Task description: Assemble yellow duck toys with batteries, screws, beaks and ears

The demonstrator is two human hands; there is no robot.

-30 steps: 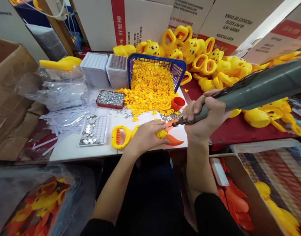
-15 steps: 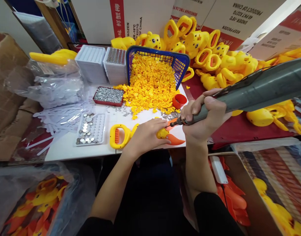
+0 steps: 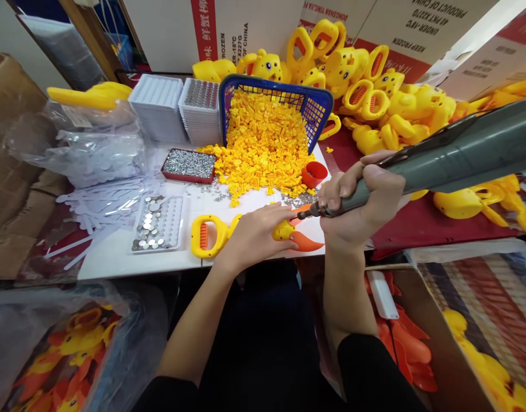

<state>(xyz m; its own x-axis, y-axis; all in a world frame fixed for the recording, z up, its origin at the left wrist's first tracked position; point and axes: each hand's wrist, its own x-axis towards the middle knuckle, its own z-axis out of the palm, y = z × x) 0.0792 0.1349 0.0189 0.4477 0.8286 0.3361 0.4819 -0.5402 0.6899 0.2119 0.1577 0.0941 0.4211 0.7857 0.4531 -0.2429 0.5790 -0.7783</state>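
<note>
On the white board (image 3: pixel 117 260) lies a yellow toy (image 3: pixel 209 236) with a ring handle and an orange beak (image 3: pixel 306 241). My left hand (image 3: pixel 256 233) rests over the toy's middle and grips it, hiding part of its body. My right hand (image 3: pixel 361 197) is wrapped round a dark grey power screwdriver (image 3: pixel 464 150). The tool's tip touches or nearly touches the toy near the base of the beak; the exact contact is too small to tell. Just behind the tip sits a red cup (image 3: pixel 314 174), with small screws scattered beside it.
A blue basket (image 3: pixel 276 86) spills small yellow parts. To its left are a red tray of metal pieces (image 3: pixel 189 165), stacked white trays (image 3: pixel 157 109) and a tray of discs (image 3: pixel 157 224). Yellow toys (image 3: pixel 346 71) pile up behind. An open carton (image 3: pixel 438 332) stands at lower right.
The view has shifted slightly. The screwdriver's body and my right hand's fingers have shifted a little to the right. Both hands keep their hold, and the toy stays in place.
</note>
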